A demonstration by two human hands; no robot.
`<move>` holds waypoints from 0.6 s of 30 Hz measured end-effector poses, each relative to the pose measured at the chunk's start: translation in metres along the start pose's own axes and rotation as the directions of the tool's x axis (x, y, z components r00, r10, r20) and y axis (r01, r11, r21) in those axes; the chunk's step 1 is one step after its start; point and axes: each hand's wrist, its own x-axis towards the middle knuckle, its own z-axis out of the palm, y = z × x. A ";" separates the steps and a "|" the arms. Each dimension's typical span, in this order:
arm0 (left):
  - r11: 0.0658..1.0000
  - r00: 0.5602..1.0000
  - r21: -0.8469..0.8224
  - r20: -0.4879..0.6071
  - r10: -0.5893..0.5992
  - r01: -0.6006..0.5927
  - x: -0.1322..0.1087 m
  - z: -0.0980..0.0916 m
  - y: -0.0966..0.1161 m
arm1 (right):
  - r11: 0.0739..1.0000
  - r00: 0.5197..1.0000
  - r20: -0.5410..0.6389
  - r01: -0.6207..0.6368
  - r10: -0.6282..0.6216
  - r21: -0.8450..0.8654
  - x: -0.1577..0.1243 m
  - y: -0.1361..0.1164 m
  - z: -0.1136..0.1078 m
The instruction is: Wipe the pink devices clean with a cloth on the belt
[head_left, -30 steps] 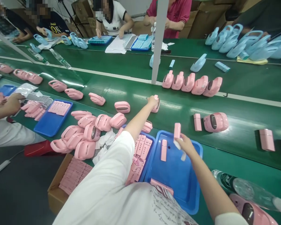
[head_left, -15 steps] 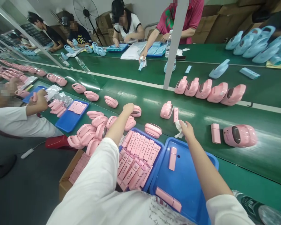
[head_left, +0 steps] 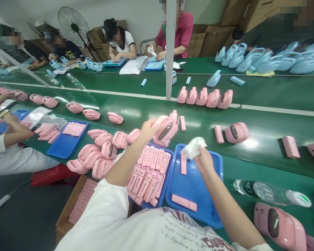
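My left hand (head_left: 149, 130) is closed on a pink plastic housing (head_left: 166, 132) with a dark oval window, lifted above the back edge of a blue tray. Its far end overlaps another pink housing on the green belt, and I cannot tell whether they touch. In my right hand (head_left: 204, 161) is a crumpled white cloth (head_left: 194, 147), pinched over a second blue tray (head_left: 201, 195). That tray holds a short pink bar (head_left: 183, 165) and a longer pink piece (head_left: 184, 203). Rows of pink bars (head_left: 148, 181) with small round marks fill the tray to its left.
Pink housings (head_left: 102, 153) are heaped left of the trays. More housings stand along the belt (head_left: 136, 104). A water bottle (head_left: 270, 191) lies at right, near another housing (head_left: 279, 225). A grey post (head_left: 169, 62) rises ahead. Co-workers sit opposite and at left.
My left hand has lifted a pink housing off the belt and brought it toward me. My right hand has drawn the cloth back over the tray. The view has swung to the right.
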 end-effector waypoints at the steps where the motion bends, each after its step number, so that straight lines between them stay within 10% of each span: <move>1: 0.989 0.999 -0.146 0.027 -0.035 0.039 -0.016 0.014 0.001 | 0.999 1.000 0.015 0.008 -0.009 0.041 -0.012 0.000 0.009; 9: 0.611 0.975 -0.762 0.131 -0.178 0.214 -0.125 0.082 -0.008 | 0.907 0.995 0.078 0.022 -0.060 0.421 -0.102 -0.016 0.033; 18: 0.677 0.928 -0.642 0.324 -0.186 0.360 -0.167 0.086 -0.008 | 0.996 0.994 -0.079 0.076 -0.072 0.050 -0.136 -0.007 0.001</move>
